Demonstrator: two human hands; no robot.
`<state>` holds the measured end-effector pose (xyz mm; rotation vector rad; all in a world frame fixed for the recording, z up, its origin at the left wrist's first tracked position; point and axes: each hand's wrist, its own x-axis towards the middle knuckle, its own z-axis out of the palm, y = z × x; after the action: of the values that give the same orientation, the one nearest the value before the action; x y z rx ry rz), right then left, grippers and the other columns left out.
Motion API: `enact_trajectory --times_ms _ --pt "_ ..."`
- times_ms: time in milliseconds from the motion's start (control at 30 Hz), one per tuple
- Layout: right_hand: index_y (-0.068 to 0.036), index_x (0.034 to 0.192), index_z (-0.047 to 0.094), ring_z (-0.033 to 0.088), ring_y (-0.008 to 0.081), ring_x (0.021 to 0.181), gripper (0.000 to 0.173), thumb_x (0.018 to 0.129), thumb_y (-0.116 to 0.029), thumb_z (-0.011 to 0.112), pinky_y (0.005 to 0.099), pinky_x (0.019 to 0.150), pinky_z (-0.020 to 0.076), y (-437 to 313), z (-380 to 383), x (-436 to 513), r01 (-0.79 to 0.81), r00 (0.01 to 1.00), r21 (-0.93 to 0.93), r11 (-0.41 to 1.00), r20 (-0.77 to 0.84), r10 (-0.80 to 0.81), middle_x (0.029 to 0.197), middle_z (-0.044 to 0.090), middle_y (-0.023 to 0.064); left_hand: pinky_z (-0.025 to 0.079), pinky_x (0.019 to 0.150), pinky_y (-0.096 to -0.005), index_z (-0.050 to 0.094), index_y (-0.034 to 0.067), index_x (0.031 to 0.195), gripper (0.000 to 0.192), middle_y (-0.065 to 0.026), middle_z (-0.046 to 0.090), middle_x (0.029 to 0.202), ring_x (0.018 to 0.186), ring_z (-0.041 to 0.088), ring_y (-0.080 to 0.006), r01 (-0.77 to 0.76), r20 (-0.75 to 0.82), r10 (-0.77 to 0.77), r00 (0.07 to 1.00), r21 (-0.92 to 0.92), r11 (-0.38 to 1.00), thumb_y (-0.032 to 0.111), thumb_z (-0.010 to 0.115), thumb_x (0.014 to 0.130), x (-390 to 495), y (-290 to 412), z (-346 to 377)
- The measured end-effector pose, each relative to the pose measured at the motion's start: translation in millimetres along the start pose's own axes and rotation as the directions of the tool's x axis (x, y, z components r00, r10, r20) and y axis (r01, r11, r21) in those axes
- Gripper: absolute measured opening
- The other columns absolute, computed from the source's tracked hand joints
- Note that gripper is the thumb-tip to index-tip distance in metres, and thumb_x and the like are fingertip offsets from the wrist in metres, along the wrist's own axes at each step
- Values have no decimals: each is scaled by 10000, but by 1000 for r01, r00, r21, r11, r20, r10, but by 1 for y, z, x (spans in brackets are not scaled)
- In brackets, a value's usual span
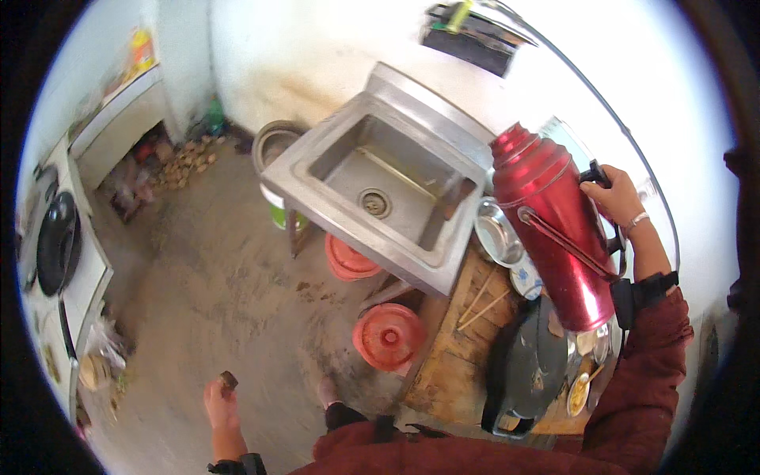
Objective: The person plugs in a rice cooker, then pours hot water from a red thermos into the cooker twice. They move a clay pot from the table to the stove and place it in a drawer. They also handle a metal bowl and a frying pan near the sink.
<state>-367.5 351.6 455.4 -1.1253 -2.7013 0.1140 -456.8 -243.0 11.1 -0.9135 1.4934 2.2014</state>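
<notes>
My right hand grips the black side handle of a red metal thermos flask. The flask is tilted, its narrow top toward the stainless steel sink on the left and its base toward me. Its wire carrying handle hangs down over its side. Low in the view, my left hand holds a small dark brown stopper-like object between its fingertips, above the floor. A dark brown block lies in the right end of the sink.
A wooden table at the right bears a metal basin, chopsticks and a dark pan. Red lidded buckets stand on the floor by the sink. A wok lies on the left counter.
</notes>
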Motion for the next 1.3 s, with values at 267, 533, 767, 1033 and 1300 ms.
enact_trajectory --times_ms 267,533,767,1033,1300 --pt "-59 749 535 362 29 483 343 695 -355 698 183 417 262 99 -96 -199 -173 984 579 797 69 163 569 431 -65 420 687 -241 487 55 983 209 -24 507 915 808 501 -121 -160 623 75 779 80 984 47 482 774 -99 18 203" --pt "-51 597 465 394 69 552 661 568 -692 622 236 479 296 233 -131 -494 -290 885 587 756 -137 446 582 425 -37 419 828 -269 461 45 1063 418 -71 491 1070 1000 483 -140 -310 980 68 -185 -124 943 -79 534 671 -391 -83 318" --pt "-25 549 454 388 72 530 592 578 -571 681 249 460 290 359 -73 -729 -321 711 741 590 -224 667 519 403 -26 436 859 -287 477 44 1083 447 -100 436 1083 1011 474 -188 -367 696 -165 -699 -151 918 33 662 676 -630 -226 278" --pt "-24 552 469 404 96 522 595 562 -588 657 262 463 296 437 -19 -870 -325 425 840 434 -280 861 529 428 -10 415 855 -349 496 47 1025 429 -115 505 1025 963 506 -290 -356 317 -211 -925 -526 772 60 668 632 -763 -358 247" --pt "-16 641 509 422 111 571 376 625 -335 708 272 511 343 500 -8 -923 -290 317 868 403 -309 896 594 440 4 465 789 -332 541 72 927 394 -97 592 983 891 581 -250 -244 231 -127 -965 -598 764 80 711 571 -851 -459 263"
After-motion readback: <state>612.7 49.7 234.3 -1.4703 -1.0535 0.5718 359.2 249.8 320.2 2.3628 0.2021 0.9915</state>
